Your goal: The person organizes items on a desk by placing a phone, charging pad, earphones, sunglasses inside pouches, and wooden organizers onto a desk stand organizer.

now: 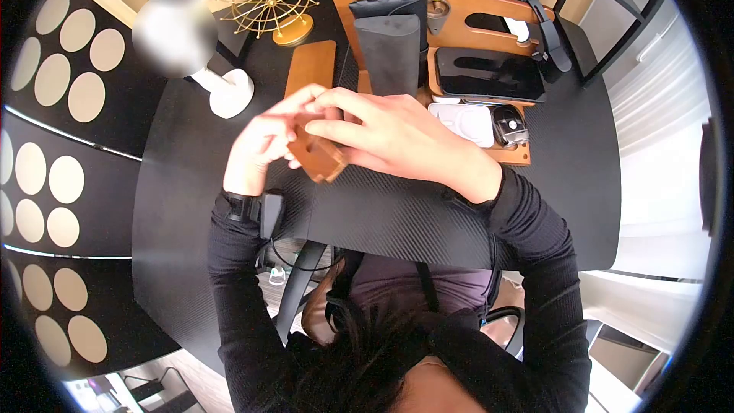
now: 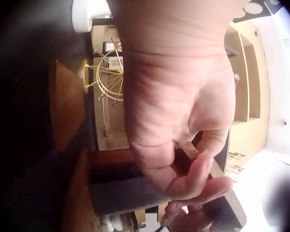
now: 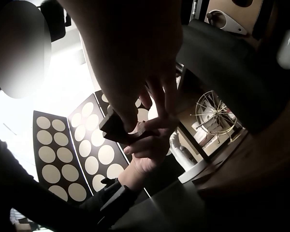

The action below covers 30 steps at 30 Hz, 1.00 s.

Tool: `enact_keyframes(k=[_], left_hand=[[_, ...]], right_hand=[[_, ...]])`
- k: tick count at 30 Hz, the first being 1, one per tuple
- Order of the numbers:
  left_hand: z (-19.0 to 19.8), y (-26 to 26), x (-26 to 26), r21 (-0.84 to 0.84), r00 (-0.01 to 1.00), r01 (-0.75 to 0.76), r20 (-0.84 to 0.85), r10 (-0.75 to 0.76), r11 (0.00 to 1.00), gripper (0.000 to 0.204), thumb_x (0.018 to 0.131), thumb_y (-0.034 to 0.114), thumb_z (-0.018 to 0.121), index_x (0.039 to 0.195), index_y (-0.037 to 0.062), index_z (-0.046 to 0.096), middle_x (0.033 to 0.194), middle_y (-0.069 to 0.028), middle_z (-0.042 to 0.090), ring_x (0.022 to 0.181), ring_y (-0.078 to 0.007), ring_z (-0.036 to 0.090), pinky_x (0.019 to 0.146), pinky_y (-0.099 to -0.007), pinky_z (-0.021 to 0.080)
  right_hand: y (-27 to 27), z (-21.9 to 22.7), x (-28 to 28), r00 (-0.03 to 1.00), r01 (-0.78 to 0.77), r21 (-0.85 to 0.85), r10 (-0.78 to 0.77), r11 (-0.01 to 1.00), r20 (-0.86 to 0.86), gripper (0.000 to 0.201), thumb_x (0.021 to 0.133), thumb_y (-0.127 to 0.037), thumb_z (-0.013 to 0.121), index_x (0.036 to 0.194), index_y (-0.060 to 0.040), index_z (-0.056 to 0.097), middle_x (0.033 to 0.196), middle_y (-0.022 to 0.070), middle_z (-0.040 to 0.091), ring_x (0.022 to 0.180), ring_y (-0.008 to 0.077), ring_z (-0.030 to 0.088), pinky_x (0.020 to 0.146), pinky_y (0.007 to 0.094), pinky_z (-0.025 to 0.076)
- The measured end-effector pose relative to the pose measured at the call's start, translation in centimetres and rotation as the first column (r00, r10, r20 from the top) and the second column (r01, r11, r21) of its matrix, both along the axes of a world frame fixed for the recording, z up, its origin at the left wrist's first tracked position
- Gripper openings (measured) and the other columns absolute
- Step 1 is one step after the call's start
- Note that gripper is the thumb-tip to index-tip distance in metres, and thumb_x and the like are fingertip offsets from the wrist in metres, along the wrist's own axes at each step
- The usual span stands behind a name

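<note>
A small brown wooden piece (image 1: 317, 154) is held above the black desk, between the two hands. My left hand (image 1: 256, 141) grips its far-left side with curled fingers. Across its top and right side lie the fingers of my right hand (image 1: 397, 136), pinching it. In the left wrist view the left hand (image 2: 179, 111) curls round the piece, mostly hiding it. The right wrist view shows the piece (image 3: 115, 128) dark, between the right hand (image 3: 135, 63) and the left hand (image 3: 152, 152). Fingers cover much of its surface.
Behind the hands stand a dark upright case (image 1: 388, 53) and a wooden organizer (image 1: 474, 11) with a phone (image 1: 489, 75), a white case (image 1: 462, 124) and headphones (image 1: 547, 34). A brown flat board (image 1: 312, 67), gold wheel ornament (image 1: 293, 29) and white lamp (image 1: 231, 94) are at the back left.
</note>
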<state>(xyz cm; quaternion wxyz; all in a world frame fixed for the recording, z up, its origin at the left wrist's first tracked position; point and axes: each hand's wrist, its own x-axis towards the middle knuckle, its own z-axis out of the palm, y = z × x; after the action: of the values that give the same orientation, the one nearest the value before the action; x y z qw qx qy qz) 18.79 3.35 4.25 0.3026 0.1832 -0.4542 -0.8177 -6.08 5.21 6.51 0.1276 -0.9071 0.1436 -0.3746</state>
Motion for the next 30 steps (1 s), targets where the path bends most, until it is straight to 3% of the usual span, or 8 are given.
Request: enact_keyframes(k=[3, 6, 10, 16, 22, 26, 28, 30], left_hand=[[-1.4, 0.4, -1.4, -0.004, 0.998, -0.005, -0.055, 0.005, 1.0, 0.065, 0.073, 0.008, 0.051, 0.136, -0.0003, 0.039, 0.124, -0.0119, 0.054, 0.104, -0.0183, 0.06, 0.09, -0.0288, 0.048], [-0.6, 0.4, -3.2, -0.268, 0.916, -0.273, 0.221, 0.335, 0.924, 0.057, 0.081, 0.012, 0.051, 0.137, 0.0032, 0.039, 0.124, -0.0114, 0.053, 0.103, -0.0181, 0.06, 0.086, -0.0289, 0.049], [-3.9, -2.1, -0.9, -0.935, 0.086, 0.119, 0.344, 0.935, 0.333, 0.075, 0.082, 0.039, 0.073, 0.138, 0.0027, 0.04, 0.132, -0.0196, 0.046, 0.123, -0.0333, 0.052, 0.1, -0.0413, 0.045], [-4.9, -3.5, 2.7, -0.688, -0.174, 0.237, 0.665, 0.726, 0.686, 0.109, 0.065, 0.046, 0.08, 0.149, 0.0018, 0.027, 0.143, -0.0232, 0.039, 0.135, -0.0395, 0.038, 0.108, -0.0496, 0.036], [-4.8, -4.1, 7.0, -0.719, 0.027, 0.107, 0.693, 0.721, 0.687, 0.118, 0.058, 0.024, 0.086, 0.151, 0.0027, 0.016, 0.138, -0.0298, 0.038, 0.135, -0.0361, 0.04, 0.111, -0.0445, 0.036], [-4.3, -3.9, 7.7, -0.503, 0.404, -0.462, 0.614, 0.678, 0.73, 0.101, 0.068, 0.001, 0.08, 0.152, 0.0051, 0.024, 0.134, -0.0205, 0.052, 0.128, -0.0254, 0.048, 0.105, -0.0366, 0.04], [-4.7, -3.9, 7.9, -0.363, 0.688, -0.557, 0.302, 0.66, 0.747, 0.087, 0.071, -0.008, 0.073, 0.147, 0.0008, 0.031, 0.137, -0.0135, 0.05, 0.129, -0.0252, 0.048, 0.11, -0.0359, 0.036], [-6.2, -3.6, 8.3, -0.266, 0.672, -0.673, 0.17, 0.721, 0.69, 0.07, 0.074, -0.009, 0.074, 0.137, 0.0014, 0.045, 0.133, -0.0075, 0.053, 0.127, -0.0223, 0.049, 0.107, -0.0342, 0.039]], right_hand=[[0.0, -0.5, 0.1, 0.998, -0.014, -0.063, 0.01, 0.998, -0.06, 0.019, 0.082, -0.012, 0.065, 0.101, -0.0113, 0.059, 0.105, 0.0048, 0.056, 0.096, 0.0243, 0.062, 0.072, 0.0354, 0.056], [0.0, -0.5, -0.4, 0.996, 0.007, -0.194, -0.025, 0.981, -0.088, 0.013, 0.083, -0.012, 0.063, 0.096, -0.011, 0.06, 0.102, 0.0043, 0.056, 0.095, 0.0231, 0.059, 0.075, 0.036, 0.053], [0.2, 0.1, -2.3, 0.996, -0.009, -0.069, 0.003, 0.998, -0.089, 0.027, 0.071, -0.012, 0.073, 0.092, -0.0065, 0.057, 0.108, 0.0075, 0.056, 0.104, 0.0262, 0.055, 0.087, 0.0391, 0.046], [1.0, -1.1, -4.4, 0.974, -0.068, 0.061, 0.08, 0.996, -0.213, 0.033, 0.072, -0.016, 0.075, 0.093, -0.0032, 0.054, 0.106, 0.0107, 0.054, 0.102, 0.0309, 0.055, 0.085, 0.042, 0.047], [1.4, -2.1, -5.5, 0.918, -0.011, 0.205, 0.091, 0.979, -0.385, 0.034, 0.073, -0.015, 0.074, 0.094, -0.004, 0.049, 0.094, 0.0117, 0.055, 0.082, 0.0344, 0.061, 0.066, 0.0441, 0.049], [1.3, -2.5, -5.5, 0.941, 0.024, 0.164, 0.033, 0.986, -0.336, 0.028, 0.074, -0.013, 0.071, 0.09, -0.005, 0.049, 0.081, 0.0098, 0.055, 0.076, 0.0333, 0.061, 0.062, 0.0426, 0.049], [1.3, -2.6, -5.5, 0.944, 0.035, 0.181, 0.027, 0.983, -0.328, 0.026, 0.074, -0.012, 0.07, 0.088, -0.0055, 0.05, 0.078, 0.0092, 0.054, 0.075, 0.0329, 0.06, 0.062, 0.0421, 0.048], [1.2, -2.4, -5.5, 0.952, 0.041, 0.189, 0.019, 0.981, -0.305, 0.024, 0.072, -0.01, 0.07, 0.085, -0.006, 0.05, 0.077, 0.0085, 0.054, 0.074, 0.0319, 0.06, 0.061, 0.0416, 0.048]])
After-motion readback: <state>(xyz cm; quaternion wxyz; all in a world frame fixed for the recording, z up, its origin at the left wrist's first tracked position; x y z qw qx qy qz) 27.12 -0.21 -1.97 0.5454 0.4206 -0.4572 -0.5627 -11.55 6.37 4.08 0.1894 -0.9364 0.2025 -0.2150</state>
